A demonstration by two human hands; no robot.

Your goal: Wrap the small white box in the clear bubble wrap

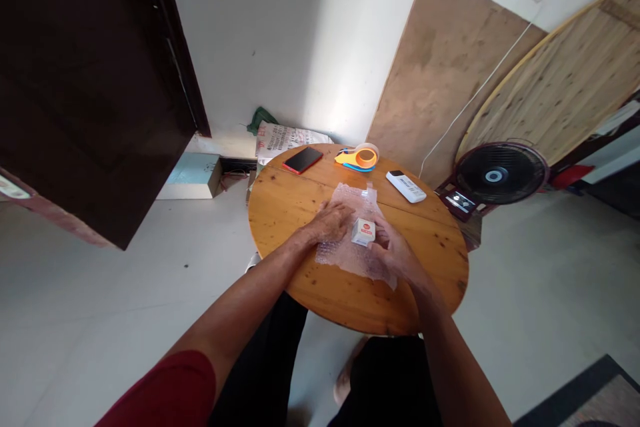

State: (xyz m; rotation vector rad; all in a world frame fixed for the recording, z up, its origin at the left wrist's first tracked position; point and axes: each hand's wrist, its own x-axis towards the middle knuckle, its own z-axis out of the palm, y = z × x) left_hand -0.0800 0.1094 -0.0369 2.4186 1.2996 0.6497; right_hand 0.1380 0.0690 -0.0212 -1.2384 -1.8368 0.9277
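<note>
Right now my left hand presses flat on the clear bubble-wrap sheet mid-table, while my right hand fingers pinch the small white box upon it; wrapping looks barely begun, and folding the near edge over seems due.

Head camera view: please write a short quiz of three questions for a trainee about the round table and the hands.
1. True or false: the small white box lies on the bubble wrap.
2. Which thing is nearest the tape dispenser? A) fan B) red phone C) white remote
3. What does the left hand press on?

Key
1. True.
2. C.
3. The bubble wrap, beside the box; the right hand is on the box's other side.
</note>
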